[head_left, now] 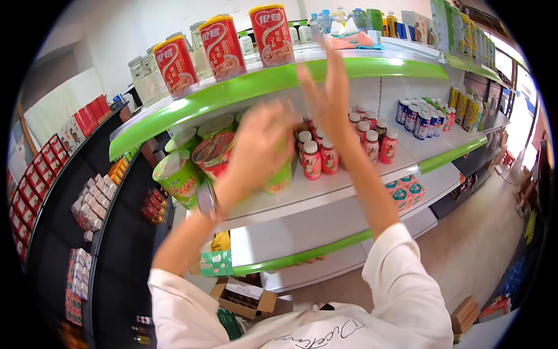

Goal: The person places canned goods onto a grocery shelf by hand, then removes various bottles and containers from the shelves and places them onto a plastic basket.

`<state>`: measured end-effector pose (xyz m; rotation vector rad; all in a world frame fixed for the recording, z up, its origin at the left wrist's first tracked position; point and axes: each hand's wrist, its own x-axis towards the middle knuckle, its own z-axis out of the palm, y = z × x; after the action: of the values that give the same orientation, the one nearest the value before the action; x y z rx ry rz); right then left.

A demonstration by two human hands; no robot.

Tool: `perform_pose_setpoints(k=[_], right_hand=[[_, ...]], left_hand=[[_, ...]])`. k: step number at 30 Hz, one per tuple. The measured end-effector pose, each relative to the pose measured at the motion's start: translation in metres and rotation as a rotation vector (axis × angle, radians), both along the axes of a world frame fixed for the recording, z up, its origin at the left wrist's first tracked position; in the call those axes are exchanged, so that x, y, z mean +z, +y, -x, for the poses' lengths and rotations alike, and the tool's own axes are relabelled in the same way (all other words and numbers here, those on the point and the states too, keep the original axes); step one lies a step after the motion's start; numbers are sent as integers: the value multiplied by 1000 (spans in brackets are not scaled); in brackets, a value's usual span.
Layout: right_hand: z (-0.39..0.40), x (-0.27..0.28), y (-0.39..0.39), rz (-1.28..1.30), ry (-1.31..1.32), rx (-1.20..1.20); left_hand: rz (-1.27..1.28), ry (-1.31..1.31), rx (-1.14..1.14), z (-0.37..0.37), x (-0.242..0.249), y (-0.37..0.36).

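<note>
Both my hands are raised in front of the shelf. My left hand [264,142], blurred by motion, is in front of the instant noodle cups; its fingers are smeared, and whether it holds anything is unclear. Higher up, my right hand [328,96] has its fingers apart and holds nothing, near the green shelf edge [372,68]. A green noodle cup [176,174] and a red noodle cup [214,152] stand left of my left hand. Pink-labelled bottles [312,161] stand in rows below my right hand. Three red cans, one of them at the right [272,36], stand on the top shelf.
Blue-and-white cans [423,125] and yellow cartons [471,113] stand on the shelf section to the right. Pink tissue packs [407,192] lie one shelf lower. An open cardboard box [244,298] is on the floor below. Dark shelving [125,215] runs along the left.
</note>
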<state>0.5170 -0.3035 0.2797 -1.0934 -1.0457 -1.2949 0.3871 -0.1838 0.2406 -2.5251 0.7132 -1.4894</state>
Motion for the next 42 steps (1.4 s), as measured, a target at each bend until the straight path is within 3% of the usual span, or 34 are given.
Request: perform_pose_setpoints(k=[2,3,6,7,8,9,13,18,19,20,21,22,23,25,29,31,32,35,36,38,40,42], right_hand=[[52,-75,-11,246,136,232],[82,-111,-14,398,219,493],[167,-192,-20,1119,475,744],[187,-217,-16,1330,707,1076],[213,-283,-2,1380,647,998],[236,-309,1,1764,642,932],[294,-380,-7,2132,803,875],[331,-488,17,2077,734,1154],[327,-472,27,2076,681,1211],[330,-453,30,2149,847,1034],[329,-397,30,2211,1019,846],[329,-409,32,2100,1074,909],[339,-458,31,1928,1023,955],[346,-441,25,1729,1305,872],[358,-468,-4,1574,1316,727],[353,-445,-26,1520,1363,707],[354,-462,-32,1469,1426,729],[345,-415,-63,1483,1432,690],[349,-414,-71,1309,1374,676],[340,-377,-85,1228,1425,957],[327,-307,-110,1117,1414,1179],[321,-272,-138,954,1116,1494]], left_hand=[[-64,373,-54,21,-73,-17],[10,422,-101,40,-114,-32],[197,737,-224,87,-211,-59],[264,856,-233,102,-240,-63],[340,978,-229,117,-269,-64],[417,1091,-204,132,-294,-62],[620,1437,-46,178,-380,-39],[727,1660,97,215,-444,-10],[732,1682,103,218,-453,-3],[738,1705,117,224,-462,2],[743,1723,123,226,-469,7],[748,1747,124,230,-477,10],[742,1772,126,236,-485,12],[730,1812,123,240,-499,15],[678,1893,107,256,-515,12],[639,1931,84,264,-522,5],[620,1950,64,265,-524,0],[533,1993,-37,272,-529,-28],[509,2006,-76,271,-529,-40],[466,2036,-154,270,-532,-69],[404,2053,-247,264,-533,-106],[324,2057,-349,254,-531,-143]])
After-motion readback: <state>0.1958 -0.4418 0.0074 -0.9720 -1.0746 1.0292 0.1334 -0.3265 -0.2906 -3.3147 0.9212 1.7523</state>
